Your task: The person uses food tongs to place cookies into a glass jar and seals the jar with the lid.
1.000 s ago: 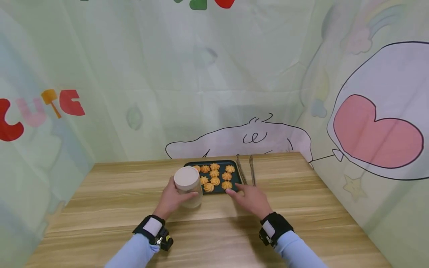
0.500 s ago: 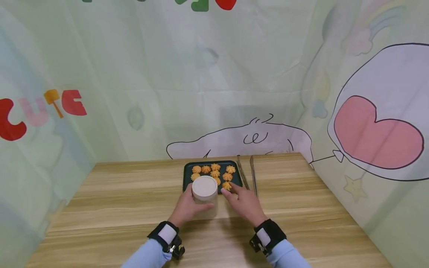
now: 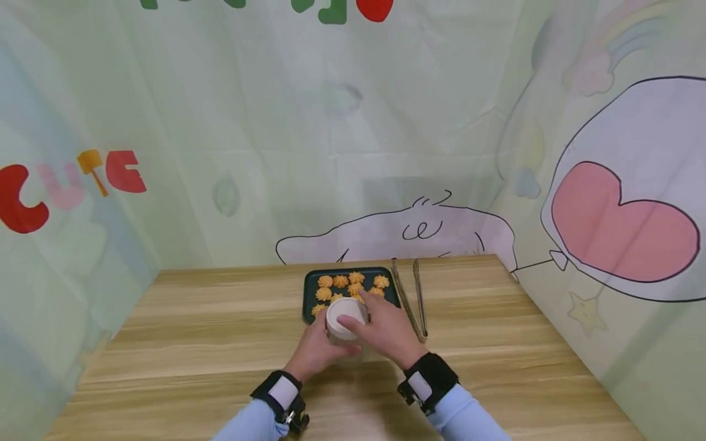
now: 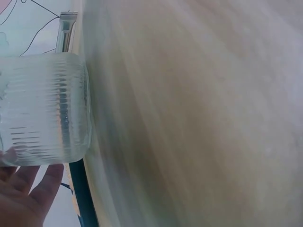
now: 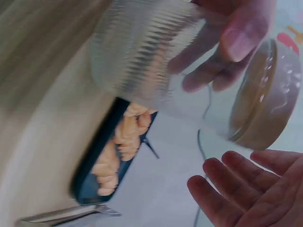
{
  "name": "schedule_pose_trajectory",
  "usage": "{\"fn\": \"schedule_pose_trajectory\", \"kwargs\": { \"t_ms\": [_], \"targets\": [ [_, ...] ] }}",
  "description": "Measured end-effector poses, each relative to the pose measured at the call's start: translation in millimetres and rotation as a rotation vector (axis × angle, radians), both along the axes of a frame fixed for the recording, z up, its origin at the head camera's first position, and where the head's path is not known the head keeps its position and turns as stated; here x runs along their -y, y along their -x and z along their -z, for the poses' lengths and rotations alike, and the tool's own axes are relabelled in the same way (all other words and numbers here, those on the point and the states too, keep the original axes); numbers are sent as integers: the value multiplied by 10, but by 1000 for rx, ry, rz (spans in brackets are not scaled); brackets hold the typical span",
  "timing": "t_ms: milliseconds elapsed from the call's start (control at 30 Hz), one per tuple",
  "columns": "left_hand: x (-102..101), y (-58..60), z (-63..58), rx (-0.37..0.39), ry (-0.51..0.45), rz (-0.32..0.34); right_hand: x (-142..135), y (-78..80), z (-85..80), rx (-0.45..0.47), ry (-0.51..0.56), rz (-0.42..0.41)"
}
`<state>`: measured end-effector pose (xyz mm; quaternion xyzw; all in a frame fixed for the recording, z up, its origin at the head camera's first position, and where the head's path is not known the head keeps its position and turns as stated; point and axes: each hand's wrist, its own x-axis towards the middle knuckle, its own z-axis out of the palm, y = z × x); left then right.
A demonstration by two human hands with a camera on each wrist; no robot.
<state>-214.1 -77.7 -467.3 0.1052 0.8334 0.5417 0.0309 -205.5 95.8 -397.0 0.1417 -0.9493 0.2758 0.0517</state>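
Observation:
A clear ribbed glass jar (image 4: pixel 45 109) with a pale round lid (image 3: pixel 343 309) is held upright above the table in front of the tray. My left hand (image 3: pixel 318 352) grips its side, with fingers behind the glass and the thumb across the near side. At the lid's right is my right hand (image 3: pixel 390 329), its thumb over the lid top in the head view. In the right wrist view, the right fingers (image 5: pixel 232 184) are loosely extended beside the lid, with a small gap visible. Glass shows inside the jar, and no contents can be made out.
Behind the jar lies a dark green tray (image 3: pixel 306 306) bearing several piped golden cookies (image 3: pixel 325 281). Metal tongs (image 3: pixel 420 300) rest to the right of the tray. The wooden table (image 3: pixel 220 331) meets a printed curtain at its back and side edges.
My left hand has carried the jar rightward, in front of the tray's middle. My right hand has moved left from the tray's right corner to the lid.

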Motion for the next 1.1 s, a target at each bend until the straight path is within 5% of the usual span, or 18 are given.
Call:
{"fn": "schedule_pose_trajectory", "kwargs": {
  "t_ms": [333, 1100],
  "targets": [
    [34, 27, 50, -29, -14, 100, 201, -39, -76, -23, -154, -62],
    [64, 114, 60, 0, 102, 84, 218, -18, -58, -36, -167, -121]
  ]
}}
